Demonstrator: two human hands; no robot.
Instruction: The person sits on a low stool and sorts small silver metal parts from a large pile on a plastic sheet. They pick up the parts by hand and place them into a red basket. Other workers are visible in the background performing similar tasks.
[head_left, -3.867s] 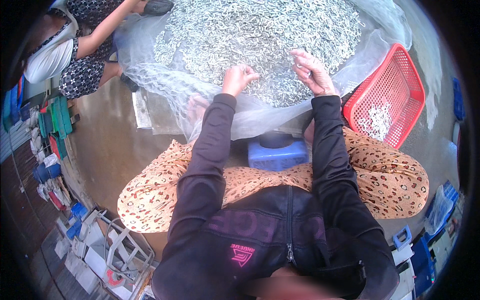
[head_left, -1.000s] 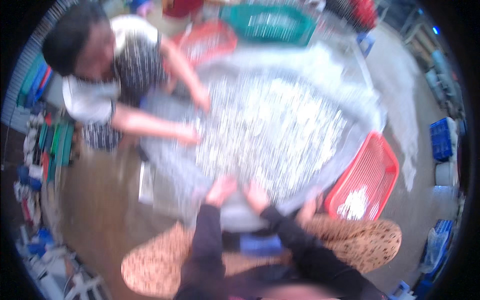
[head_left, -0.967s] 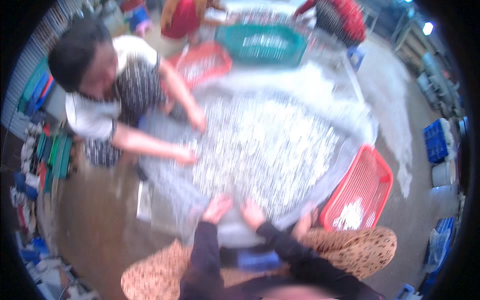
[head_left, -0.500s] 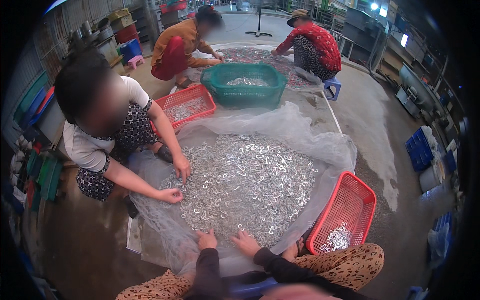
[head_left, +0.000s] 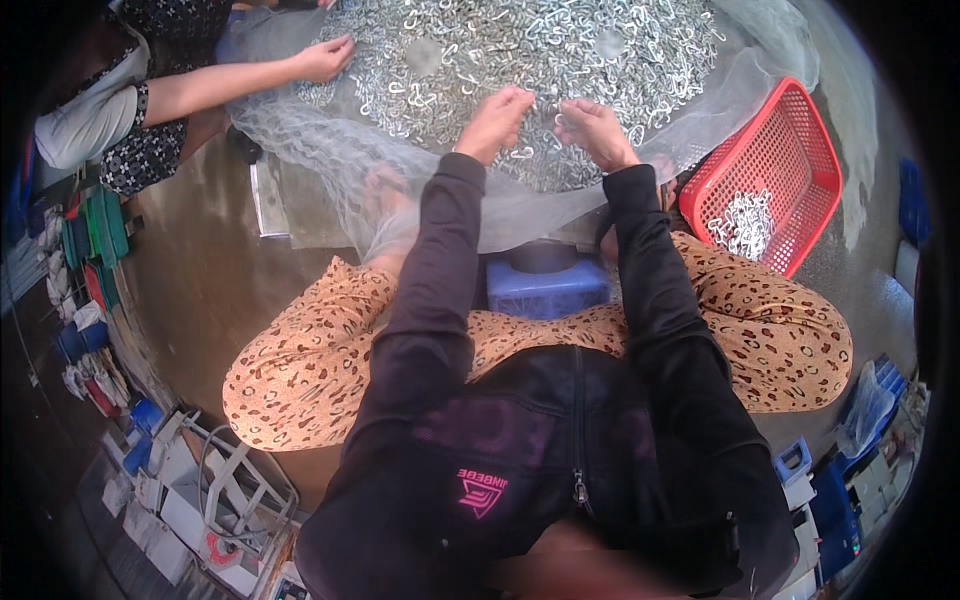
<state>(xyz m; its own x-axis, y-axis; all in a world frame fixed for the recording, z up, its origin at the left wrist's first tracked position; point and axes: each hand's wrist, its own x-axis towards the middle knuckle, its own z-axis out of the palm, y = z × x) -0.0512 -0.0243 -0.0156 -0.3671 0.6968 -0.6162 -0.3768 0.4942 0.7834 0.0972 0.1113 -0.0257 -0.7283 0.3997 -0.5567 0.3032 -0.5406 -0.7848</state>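
Note:
A wide heap of small, shiny, bent metal hooks [head_left: 560, 45] lies on a sheet of white netting [head_left: 330, 165] in front of me. Over its near edge my left hand [head_left: 497, 124] is closed in a pinch; what its fingertips hold, if anything, is too small to make out. Close beside it on the right, my right hand [head_left: 593, 130] pinches a small metal hook [head_left: 560, 119] between thumb and fingers. The fingertips of both hands face each other with a narrow gap between them.
A red perforated basket [head_left: 812, 170] stands to my right, with a small pile of whitish hooks [head_left: 742, 225] inside. From the far left, a co-worker's hand [head_left: 325, 60] reaches to the heap's edge. A blue stool [head_left: 548, 291] shows between my legs. Crates and a metal-framed cart [head_left: 245, 480] lie at lower left.
The view has tipped down towards my lap, so the farther people and the green basket are out of sight. My hands have risen off the heap and come together in pinches.

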